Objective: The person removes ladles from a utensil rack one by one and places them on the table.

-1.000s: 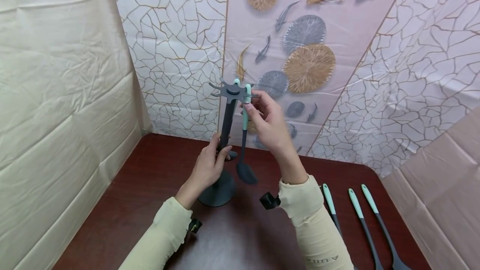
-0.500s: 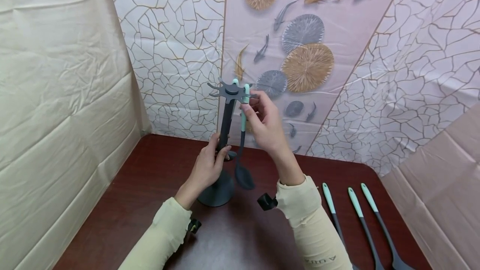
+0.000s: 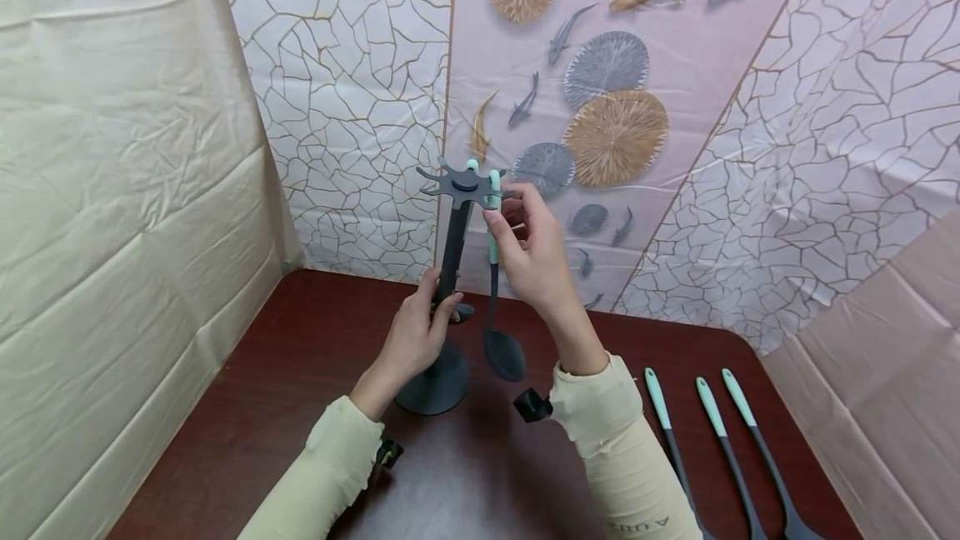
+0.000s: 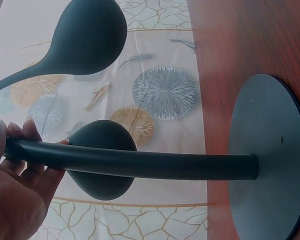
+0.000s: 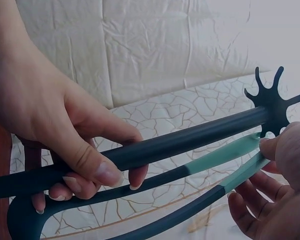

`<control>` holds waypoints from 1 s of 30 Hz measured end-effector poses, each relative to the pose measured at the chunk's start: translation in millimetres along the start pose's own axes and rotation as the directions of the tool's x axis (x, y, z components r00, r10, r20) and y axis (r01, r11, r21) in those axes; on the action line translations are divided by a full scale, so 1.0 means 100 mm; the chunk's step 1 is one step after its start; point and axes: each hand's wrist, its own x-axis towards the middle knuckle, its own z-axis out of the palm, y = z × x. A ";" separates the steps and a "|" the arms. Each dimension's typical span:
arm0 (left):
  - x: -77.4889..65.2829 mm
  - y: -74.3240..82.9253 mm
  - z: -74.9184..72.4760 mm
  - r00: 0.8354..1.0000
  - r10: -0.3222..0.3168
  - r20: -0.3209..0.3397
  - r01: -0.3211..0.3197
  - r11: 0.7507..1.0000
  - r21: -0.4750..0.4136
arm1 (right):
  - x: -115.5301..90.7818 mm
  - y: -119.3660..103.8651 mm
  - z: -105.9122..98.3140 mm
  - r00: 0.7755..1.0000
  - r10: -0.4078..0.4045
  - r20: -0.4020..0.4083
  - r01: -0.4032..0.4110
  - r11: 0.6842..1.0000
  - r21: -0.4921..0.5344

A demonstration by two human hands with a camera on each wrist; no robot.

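Note:
My left hand [image 3: 412, 330] grips the dark pole of the utensil stand [image 3: 453, 248], whose round base [image 4: 270, 155] rests on the table. Several curved hooks fan out at its top [image 5: 272, 105]. My right hand [image 3: 534, 252] pinches the mint handle of a dark spoon [image 3: 504, 355] close to the hooks. The handle's tip rises above the hook plate; whether its hole sits on a hook, I cannot tell. The spoon's bowl hangs free of the table. Behind the pole hangs a second mint-handled utensil with a rounded dark head [image 4: 102, 160], partly hidden by the pole.
On the right of the red-brown table [image 3: 247, 407] lie three more mint-handled utensils, including a left one [image 3: 657, 398], a middle one [image 3: 712, 407] and a right one [image 3: 741, 397]. Their lower ends are cut off or hidden. Cloth-draped walls [image 3: 345, 107] enclose the table.
The spoon's bowl has swung slightly, first left and then right, turning a little, while the right hand keeps hold near the hooks. My left hand stays on the pole.

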 end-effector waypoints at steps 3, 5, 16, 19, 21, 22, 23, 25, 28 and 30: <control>0.00 0.00 0.00 1.000 0.001 -0.002 -0.001 1.000 0.001 | -0.01 -0.01 0.00 1.000 0.004 -0.003 -0.004 1.000 -0.020; 0.00 0.01 0.00 1.000 -0.004 0.002 0.004 1.000 -0.003 | -0.02 -0.01 0.00 1.000 0.009 -0.009 -0.009 0.999 -0.032; -0.01 0.03 0.01 1.000 -0.024 0.007 0.024 0.999 -0.037 | -0.06 -0.02 -0.02 0.999 0.002 -0.045 -0.006 0.997 -0.073; -0.01 0.04 0.01 0.999 -0.032 0.009 0.032 0.999 -0.037 | -0.06 -0.03 -0.03 0.999 -0.005 -0.044 0.002 0.997 -0.074; -0.01 0.05 0.01 0.999 -0.041 0.014 0.041 0.998 -0.041 | -0.06 -0.04 -0.04 0.999 -0.009 -0.042 0.006 0.997 -0.071; -0.01 0.05 0.01 0.999 -0.044 0.016 0.045 0.998 -0.041 | -0.07 -0.04 -0.04 0.999 -0.010 -0.041 0.007 0.997 -0.070; -0.02 0.05 0.00 0.999 -0.048 0.018 0.048 0.998 -0.041 | -0.08 -0.04 -0.04 0.999 -0.009 -0.039 0.007 0.998 -0.067; -0.02 0.05 0.01 0.999 -0.048 0.020 0.049 0.998 -0.040 | -0.09 -0.05 -0.05 0.999 -0.007 -0.035 0.005 0.998 -0.061; -0.02 0.05 0.01 0.999 -0.045 0.014 0.046 0.998 -0.039 | -0.10 -0.07 -0.05 0.999 -0.004 -0.032 0.002 0.999 -0.053; -0.03 0.06 0.01 0.999 -0.046 0.009 0.047 0.998 -0.038 | -0.10 -0.07 -0.06 1.000 -0.003 -0.027 0.002 0.999 -0.049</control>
